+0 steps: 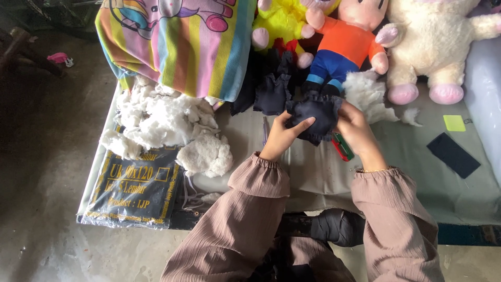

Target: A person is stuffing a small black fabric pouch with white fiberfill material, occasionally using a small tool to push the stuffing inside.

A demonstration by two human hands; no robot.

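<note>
The grey-green table cover (313, 172) fills the view, crowded along its far edge. Biggest up there is the rainbow-striped cushion (177, 47), then the cream plush animal (433, 47) at the right, and between them a doll in an orange top (347, 44) with a yellow plush toy (282, 21) beside it. A big heap of white stuffing (162, 122) sprawls on the left, partly over a dark plastic packet (138, 190) that overhangs the table edge.

Down to the action: the left hand (282, 137) and the right hand (356, 130) are both closed on a small dark fabric piece (315, 112) with a frilled edge, held just above the table in front of the doll's feet. The left thumb lies across its face; the right hand's fingers pinch its right edge.

More dark fabric pieces (271, 91) sit just behind, so a mix-up looks possible. Loose stuffing could, I'd judge, cling to the dark cloth. A red-and-green tool (342, 147) lies right under the right wrist — a nudge might send it off. A black rectangle of cloth (453, 155) and a yellow note (454, 122) rest farther right.

Below, bare concrete floor (47, 156), dusty and dim.
</note>
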